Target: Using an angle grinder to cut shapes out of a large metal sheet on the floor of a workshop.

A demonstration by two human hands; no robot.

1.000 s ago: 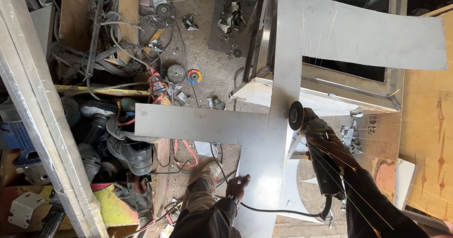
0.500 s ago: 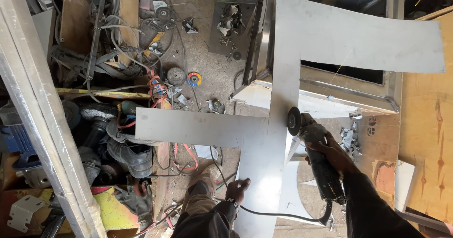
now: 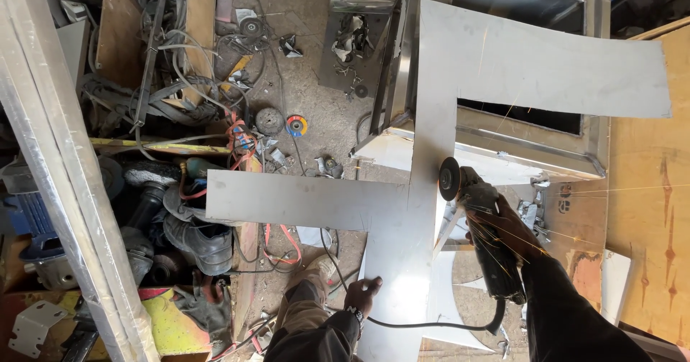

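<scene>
Overhead view, as I see it from the head camera. My right hand is clenched around the body of a black, cable-fed angle grinder, whose dark round disc meets the right edge of a large cross-shaped sheet of bare grey metal. Thin orange sparks stream to the right from the contact point, across the orange-brown plywood panel. My left hand lies on the lower left edge of the same sheet, fingers curled over the edge and gripping it. The grinder's black cable loops across the lower part of the sheet between the two hands.

The sheet stands out over a dusty concrete floor, its upper arm lying against a steel-framed box with a dark opening. Left of the sheet, on the floor: a grey grinding disc, a small blue-and-orange flap disc, a tangle of hoses and cables, worn black boots and a dark work glove. A long pale metal beam runs diagonally along the left margin.
</scene>
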